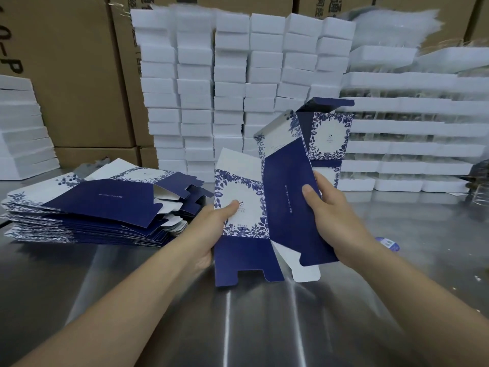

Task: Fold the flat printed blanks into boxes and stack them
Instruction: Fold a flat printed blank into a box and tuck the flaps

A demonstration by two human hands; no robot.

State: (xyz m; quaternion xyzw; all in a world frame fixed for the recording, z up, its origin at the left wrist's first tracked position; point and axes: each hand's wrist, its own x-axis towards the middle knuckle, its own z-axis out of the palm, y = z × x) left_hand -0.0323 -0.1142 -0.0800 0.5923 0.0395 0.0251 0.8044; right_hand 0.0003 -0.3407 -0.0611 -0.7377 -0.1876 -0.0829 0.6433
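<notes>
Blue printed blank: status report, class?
Left hand and right hand grip one blue-and-white floral card blank, half opened. Flat blanks pile left. Steel table unobstructed.

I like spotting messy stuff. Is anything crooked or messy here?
Yes. The pile of flat blanks on the steel table is fanned out unevenly, flaps poking sideways. A small blue sticker lies loose beside the right hand.

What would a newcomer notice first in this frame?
Dead centre, a blue-and-white printed blank is held half opened above the steel table, the left hand on its floral panel, the right hand on its dark blue panel. To the left lies a pile of flat blanks; behind stand tall stacks of white boxes.
</notes>
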